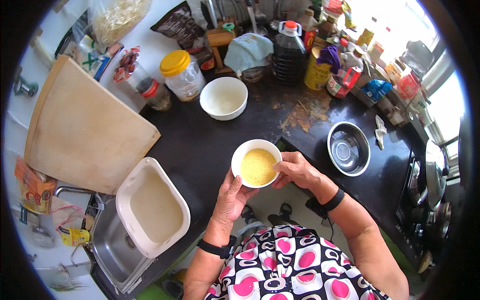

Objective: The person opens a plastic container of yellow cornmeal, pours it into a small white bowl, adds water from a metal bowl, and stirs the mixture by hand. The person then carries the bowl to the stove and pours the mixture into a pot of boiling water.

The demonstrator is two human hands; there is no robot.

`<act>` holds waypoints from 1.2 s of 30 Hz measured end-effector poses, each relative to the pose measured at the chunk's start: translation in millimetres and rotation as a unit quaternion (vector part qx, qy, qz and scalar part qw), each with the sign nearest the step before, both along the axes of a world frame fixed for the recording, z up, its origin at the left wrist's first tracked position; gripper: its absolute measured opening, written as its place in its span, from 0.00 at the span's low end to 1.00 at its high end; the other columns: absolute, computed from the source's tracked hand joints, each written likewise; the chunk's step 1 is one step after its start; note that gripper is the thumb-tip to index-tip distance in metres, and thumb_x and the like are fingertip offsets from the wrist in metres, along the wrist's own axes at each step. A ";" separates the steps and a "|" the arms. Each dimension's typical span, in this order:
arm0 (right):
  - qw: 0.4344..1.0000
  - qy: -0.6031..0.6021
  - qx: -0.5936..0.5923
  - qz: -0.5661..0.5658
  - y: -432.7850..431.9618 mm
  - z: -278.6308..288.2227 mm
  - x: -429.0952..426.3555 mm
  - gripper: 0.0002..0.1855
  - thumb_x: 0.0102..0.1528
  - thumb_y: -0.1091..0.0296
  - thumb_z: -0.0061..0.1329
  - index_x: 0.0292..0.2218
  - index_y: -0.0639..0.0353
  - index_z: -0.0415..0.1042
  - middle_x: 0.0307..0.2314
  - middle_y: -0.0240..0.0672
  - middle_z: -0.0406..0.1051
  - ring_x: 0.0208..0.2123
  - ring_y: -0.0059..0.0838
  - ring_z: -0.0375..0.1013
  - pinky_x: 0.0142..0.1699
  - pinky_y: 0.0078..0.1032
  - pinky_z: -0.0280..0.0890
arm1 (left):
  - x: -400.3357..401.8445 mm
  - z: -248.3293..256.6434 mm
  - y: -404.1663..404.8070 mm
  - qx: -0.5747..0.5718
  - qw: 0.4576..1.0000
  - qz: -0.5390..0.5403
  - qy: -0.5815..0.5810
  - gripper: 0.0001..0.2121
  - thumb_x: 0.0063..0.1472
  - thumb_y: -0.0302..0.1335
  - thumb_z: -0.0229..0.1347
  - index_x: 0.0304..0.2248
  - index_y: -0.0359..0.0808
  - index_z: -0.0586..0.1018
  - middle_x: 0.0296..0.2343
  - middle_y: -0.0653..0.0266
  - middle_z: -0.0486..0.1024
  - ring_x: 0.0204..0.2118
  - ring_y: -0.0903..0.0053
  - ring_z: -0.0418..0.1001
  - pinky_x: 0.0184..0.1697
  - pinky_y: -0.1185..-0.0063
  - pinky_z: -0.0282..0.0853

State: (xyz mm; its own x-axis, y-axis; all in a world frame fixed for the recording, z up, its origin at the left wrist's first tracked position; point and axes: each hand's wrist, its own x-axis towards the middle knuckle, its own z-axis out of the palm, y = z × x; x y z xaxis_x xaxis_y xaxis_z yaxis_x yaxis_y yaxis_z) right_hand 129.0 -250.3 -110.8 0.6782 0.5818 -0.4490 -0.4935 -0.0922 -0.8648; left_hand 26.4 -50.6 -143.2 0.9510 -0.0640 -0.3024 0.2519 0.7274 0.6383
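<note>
A small white bowl [236, 162] with fine yellow grains [258, 166] inside is held in front of me, over the counter's front edge. My left hand [233, 195] supports it from the lower left, thumb near the rim. On the other side, my right hand [296, 170] grips the right rim, its fingertips by the grains. Behind it on the dark counter stands a larger white bowl [224, 98] with some pale liquid. To the left, a white plastic basin [152, 206] of cloudy water rests over part of the sink. A steel bowl [348, 149] sits to the right.
A wooden board [86, 127] leans at the left above the steel sink [112, 240]. Along the back stand a yellow-lidded jar [182, 75], a large dark bottle [288, 54], a yellow can [317, 73] and several bottles. Pots [437, 176] stand on the stove at the right.
</note>
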 end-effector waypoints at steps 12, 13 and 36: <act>0.999 -0.044 -0.015 0.025 -61.2 27.9 -18.1 0.26 0.58 0.54 0.47 0.45 0.73 0.65 0.25 0.38 0.72 0.22 0.26 0.74 0.26 0.21 0.70 | -0.7 8.4 -53.3 -0.038 0.999 -0.020 0.020 0.33 0.54 0.33 0.58 0.57 0.34 0.59 0.51 0.53 0.64 0.54 0.61 0.65 0.55 0.60 0.65; 0.999 -0.029 -0.033 -0.002 -66.1 27.3 -22.2 0.28 0.58 0.54 0.47 0.47 0.74 0.64 0.25 0.39 0.72 0.22 0.27 0.74 0.26 0.21 0.70 | -2.9 11.0 -51.4 -0.032 0.999 -0.019 0.023 0.33 0.54 0.32 0.58 0.57 0.34 0.59 0.51 0.53 0.64 0.54 0.61 0.65 0.55 0.61 0.65; 0.897 0.118 0.079 -0.418 -245.8 -81.5 -58.6 0.34 0.55 0.49 0.52 0.52 0.63 0.56 0.40 0.64 0.66 0.33 0.48 0.75 0.33 0.30 0.75 | 0.6 17.2 -59.4 -0.003 1.000 -0.017 0.004 0.32 0.53 0.18 0.56 0.57 0.42 0.61 0.50 0.61 0.66 0.52 0.70 0.67 0.55 0.68 0.66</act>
State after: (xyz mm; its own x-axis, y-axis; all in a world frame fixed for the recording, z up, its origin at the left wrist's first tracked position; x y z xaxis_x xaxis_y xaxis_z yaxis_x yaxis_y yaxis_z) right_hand 70.4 -496.1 -192.3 0.8039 -0.0172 -0.5946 -0.5039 0.5114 -0.6961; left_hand 27.0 -110.0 -125.9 0.9457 -0.0983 -0.3099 0.2821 0.7218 0.6320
